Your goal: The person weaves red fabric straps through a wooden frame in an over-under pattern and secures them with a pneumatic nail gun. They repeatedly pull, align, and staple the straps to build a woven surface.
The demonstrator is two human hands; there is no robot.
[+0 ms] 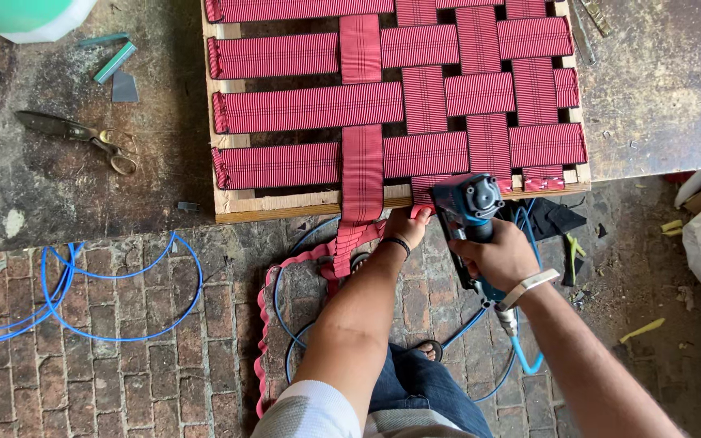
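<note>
Brick floor (123, 373) below; worn workbench (83, 178) holds webbed wooden frame (302, 203).

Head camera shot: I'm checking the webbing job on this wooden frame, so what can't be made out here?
- Nose of the blue staple gun: hidden under its own body, so its contact with the wooden frame is unseen.
- Left hand: fingertips tucked under the frame edge; grip on the red webbing is unclear.
- Frame top: cut off by the picture edge.
- Scissors: blades too dark to tell open or shut.

Soft even daylight, sharp focus
</note>
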